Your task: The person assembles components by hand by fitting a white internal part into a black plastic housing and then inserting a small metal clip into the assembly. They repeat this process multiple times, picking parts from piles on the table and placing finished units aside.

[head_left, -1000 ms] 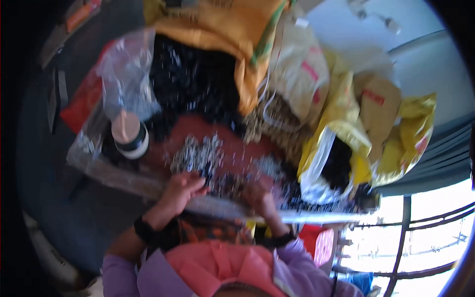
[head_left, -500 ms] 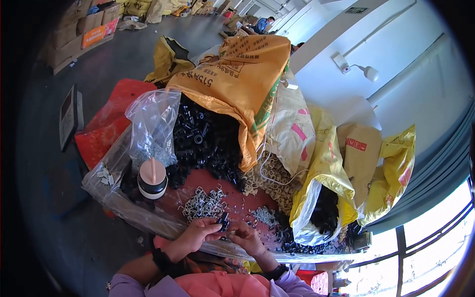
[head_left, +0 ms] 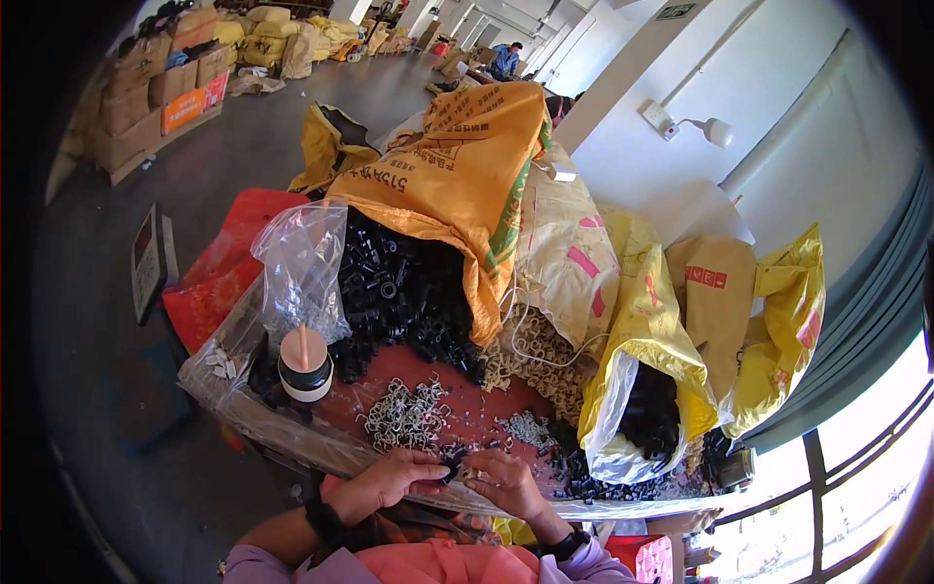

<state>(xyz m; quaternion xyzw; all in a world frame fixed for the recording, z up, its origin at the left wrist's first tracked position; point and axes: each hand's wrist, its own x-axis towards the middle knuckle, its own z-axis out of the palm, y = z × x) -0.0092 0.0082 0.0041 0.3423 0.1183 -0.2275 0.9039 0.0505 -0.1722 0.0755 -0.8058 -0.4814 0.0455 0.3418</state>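
At the table's near edge, my left hand point(head_left: 397, 481) pinches a small black plastic fitting point(head_left: 452, 465) between thumb and fingers. Close against its right side is my right hand point(head_left: 508, 484), its fingers bent together. A small pale bit shows at those fingertips, too small to name. Just beyond my hands lies a pile of silvery metal hooks point(head_left: 407, 414). Right of that sits a small heap of grey screws or pins point(head_left: 526, 428). Small black pieces point(head_left: 603, 484) lie scattered along the near right edge.
A lidded cup point(head_left: 305, 365) stands left on the red tabletop point(head_left: 389, 365), near a clear plastic bag point(head_left: 304, 263). Black fittings point(head_left: 399, 292) spill from an orange sack point(head_left: 452, 180). Beige clips point(head_left: 545, 365) and a yellow sack point(head_left: 647, 350) with black parts lie right.
The view has tilted, so the scene sits lower and more of the far room shows. My right fingers have moved up beside the black fitting, which stays in my left hand.
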